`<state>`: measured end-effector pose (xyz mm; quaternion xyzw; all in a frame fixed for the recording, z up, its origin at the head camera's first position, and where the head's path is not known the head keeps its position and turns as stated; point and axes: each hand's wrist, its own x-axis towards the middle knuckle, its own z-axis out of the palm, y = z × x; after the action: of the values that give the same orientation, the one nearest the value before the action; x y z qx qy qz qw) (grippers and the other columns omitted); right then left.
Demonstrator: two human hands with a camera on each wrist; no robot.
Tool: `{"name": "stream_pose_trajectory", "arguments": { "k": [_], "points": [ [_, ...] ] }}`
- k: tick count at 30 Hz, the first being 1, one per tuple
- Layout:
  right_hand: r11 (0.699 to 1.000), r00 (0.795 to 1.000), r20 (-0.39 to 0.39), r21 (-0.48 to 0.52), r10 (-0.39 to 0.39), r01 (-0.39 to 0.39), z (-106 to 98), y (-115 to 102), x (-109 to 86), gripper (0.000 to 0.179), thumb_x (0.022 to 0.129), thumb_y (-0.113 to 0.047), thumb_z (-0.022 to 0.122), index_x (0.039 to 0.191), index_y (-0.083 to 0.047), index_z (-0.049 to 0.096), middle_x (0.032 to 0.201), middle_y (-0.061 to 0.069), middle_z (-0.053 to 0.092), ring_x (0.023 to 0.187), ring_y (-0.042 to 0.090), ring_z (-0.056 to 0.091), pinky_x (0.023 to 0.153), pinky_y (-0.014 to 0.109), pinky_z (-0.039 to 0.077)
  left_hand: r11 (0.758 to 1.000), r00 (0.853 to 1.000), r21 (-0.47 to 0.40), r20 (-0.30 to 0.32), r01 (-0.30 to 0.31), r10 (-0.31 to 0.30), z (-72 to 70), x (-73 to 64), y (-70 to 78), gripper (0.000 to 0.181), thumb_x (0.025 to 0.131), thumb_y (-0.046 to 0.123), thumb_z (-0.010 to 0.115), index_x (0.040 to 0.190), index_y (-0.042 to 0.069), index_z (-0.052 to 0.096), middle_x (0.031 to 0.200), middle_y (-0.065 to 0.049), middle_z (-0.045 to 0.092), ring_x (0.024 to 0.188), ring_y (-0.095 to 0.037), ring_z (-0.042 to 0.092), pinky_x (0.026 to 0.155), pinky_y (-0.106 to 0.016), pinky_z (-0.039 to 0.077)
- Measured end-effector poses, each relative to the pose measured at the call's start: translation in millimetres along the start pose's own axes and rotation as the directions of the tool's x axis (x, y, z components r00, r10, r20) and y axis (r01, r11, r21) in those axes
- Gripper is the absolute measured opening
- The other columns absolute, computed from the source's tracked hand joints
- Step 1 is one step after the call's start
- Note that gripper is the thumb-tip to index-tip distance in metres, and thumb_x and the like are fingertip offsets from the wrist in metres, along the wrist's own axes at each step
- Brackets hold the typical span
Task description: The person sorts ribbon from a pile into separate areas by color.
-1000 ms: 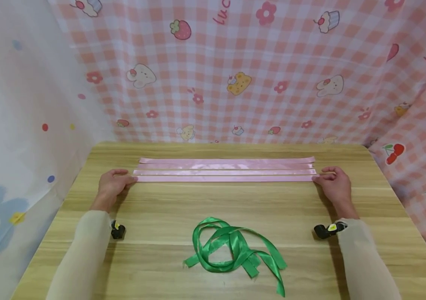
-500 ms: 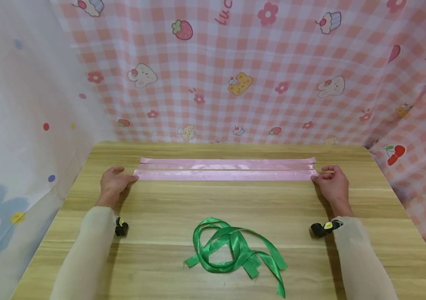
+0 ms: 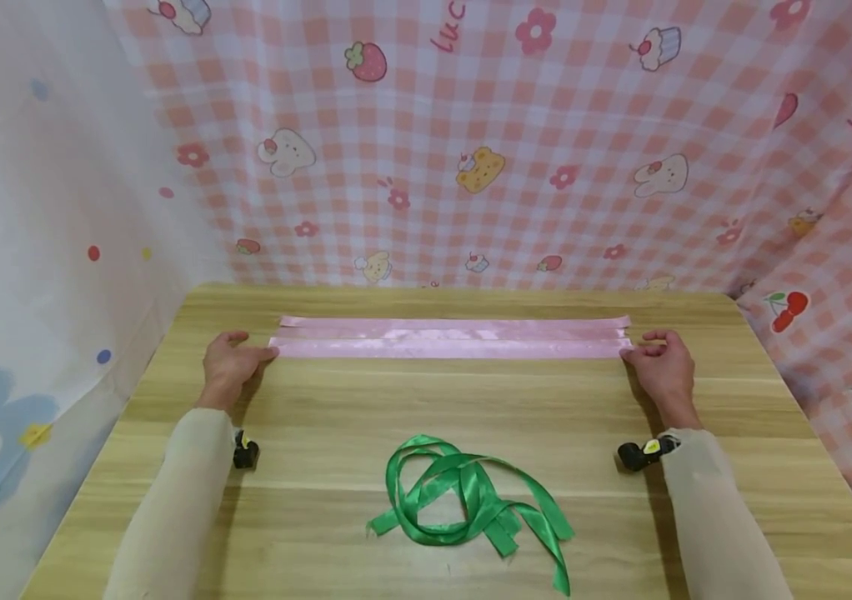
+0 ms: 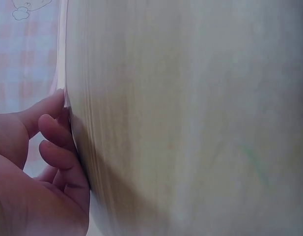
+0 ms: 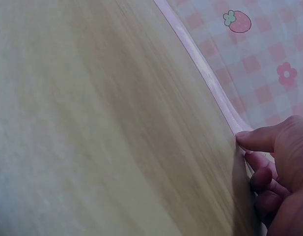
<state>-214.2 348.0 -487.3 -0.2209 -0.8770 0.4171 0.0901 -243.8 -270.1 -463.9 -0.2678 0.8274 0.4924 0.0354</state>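
Beyond the green ribbon [image 3: 477,492], to its left, we saw the left hand [image 3: 233,364] pinch the nearest of the pink ribbons [image 3: 448,347]. These lay straight, side by side, beyond it; we judged their lining-up nearly done, the green one left looped. Beyond its right, the right hand [image 3: 664,369] pinched the opposite end. Wrist views showed curled fingers [image 4: 55,132]; only the head view, the whole row.

Free passage between pink ribbons [image 3: 448,348], green ribbons [image 3: 475,496].

pink satin ribbons [image 3: 450,344] | glossy | straight, parallel, crosswise | far side of table [image 3: 321,417]
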Motion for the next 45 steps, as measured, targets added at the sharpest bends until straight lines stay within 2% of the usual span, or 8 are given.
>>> {"name": "stream_pose_trajectory", "arguments": {
  "k": [6, 13, 21, 24, 28, 33, 38, 45],
  "points": [
    [1.000, 1.000, 0.011, 0.022, -0.016, 0.015, -1, 3, 0.5, 0.050, 0.087, -0.022, 0.076, 0.124, -0.001, 0.050, 0.075, -0.012, 0.058, 0.063, -0.003, 0.051, 0.061, 0.019, 0.042, 1.000, 1.000, -0.009, 0.024, -0.005, 0.005, -2.4, 1.0, -1.5, 0.077, 0.086, 0.024, 0.078, 0.148, 0.005, 0.037, 0.092, -0.003, 0.060, 0.073, -0.010, 0.054, 0.068, -0.024, 0.046],
    [1.000, 0.998, 0.057, 0.025, -0.016, 0.015, -3, 7, -3.3, 0.058, 0.090, -0.027, 0.074, 0.133, -0.002, 0.044, 0.097, 0.004, 0.060, 0.070, 0.001, 0.051, 0.059, 0.018, 0.044, 0.987, 0.995, -0.145, 0.068, -0.064, 0.074, -8.1, -2.5, -12.0, 0.078, 0.089, 0.020, 0.075, 0.152, 0.006, 0.030, 0.110, -0.004, 0.062, 0.075, -0.003, 0.058, 0.066, -0.019, 0.049],
    [0.983, 0.972, 0.154, 0.058, -0.179, 0.172, -9, -15, -31.0, 0.050, 0.093, -0.022, 0.070, 0.128, 0.002, 0.045, 0.103, 0.012, 0.056, 0.072, -0.001, 0.051, 0.060, 0.018, 0.044, 0.964, 0.961, -0.182, 0.167, -0.192, 0.223, -12.3, -26.8, -11.5, 0.062, 0.095, 0.022, 0.068, 0.146, 0.003, 0.039, 0.090, 0.018, 0.064, 0.077, -0.006, 0.060, 0.068, -0.019, 0.050],
    [0.948, 0.913, 0.256, 0.086, -0.318, 0.306, -3, -31, -47.1, 0.035, 0.095, -0.015, 0.067, 0.120, 0.004, 0.050, 0.099, 0.016, 0.060, 0.075, 0.003, 0.054, 0.062, 0.019, 0.045, 0.949, 0.925, -0.209, 0.248, -0.238, 0.287, -8.6, -42.8, -8.7, 0.056, 0.096, 0.018, 0.067, 0.142, -0.001, 0.042, 0.087, 0.019, 0.065, 0.074, -0.004, 0.059, 0.066, -0.019, 0.050],
    [0.887, 0.780, 0.425, 0.186, -0.460, 0.422, 10, -52, -71.8, 0.017, 0.095, -0.006, 0.064, 0.107, 0.003, 0.057, 0.094, 0.016, 0.064, 0.074, 0.013, 0.057, 0.062, 0.022, 0.046, 0.931, 0.864, -0.222, 0.358, -0.289, 0.354, 4.5, -67.3, -1.4, 0.052, 0.096, 0.012, 0.065, 0.140, -0.003, 0.042, 0.095, 0.005, 0.069, 0.076, -0.007, 0.061, 0.067, -0.023, 0.051],
    [0.841, 0.619, 0.582, 0.255, -0.527, 0.477, 29, -74, -99.7, 0.007, 0.094, -0.004, 0.065, 0.100, -0.002, 0.062, 0.088, 0.009, 0.064, 0.075, 0.015, 0.054, 0.062, 0.024, 0.046, 0.914, 0.774, -0.184, 0.488, -0.362, 0.404, 32.6, -92.4, 8.5, 0.048, 0.093, 0.005, 0.064, 0.136, -0.003, 0.045, 0.107, -0.020, 0.069, 0.076, -0.018, 0.063, 0.065, -0.029, 0.053],
    [0.798, 0.488, 0.668, 0.283, -0.562, 0.532, 47, -93, -124.5, 0.005, 0.095, -0.006, 0.066, 0.099, -0.005, 0.063, 0.087, 0.001, 0.062, 0.079, 0.015, 0.055, 0.069, 0.026, 0.049, 0.904, 0.696, -0.181, 0.586, -0.389, 0.416, 58.8, -111.8, 12.2, 0.042, 0.093, 0.002, 0.063, 0.132, -0.001, 0.050, 0.108, -0.023, 0.068, 0.077, -0.026, 0.064, 0.063, -0.032, 0.053],
    [0.784, 0.398, 0.726, 0.312, -0.562, 0.537, 67, -105, -146.7, 0.004, 0.095, -0.012, 0.067, 0.098, -0.010, 0.064, 0.087, -0.003, 0.063, 0.080, 0.014, 0.058, 0.071, 0.027, 0.051, 0.882, 0.544, -0.243, 0.712, -0.403, 0.444, 82.0, -137.1, 11.7, 0.041, 0.094, 0.004, 0.065, 0.132, -0.003, 0.050, 0.111, -0.024, 0.068, 0.093, -0.035, 0.069, 0.076, -0.041, 0.058]
  ]
}}
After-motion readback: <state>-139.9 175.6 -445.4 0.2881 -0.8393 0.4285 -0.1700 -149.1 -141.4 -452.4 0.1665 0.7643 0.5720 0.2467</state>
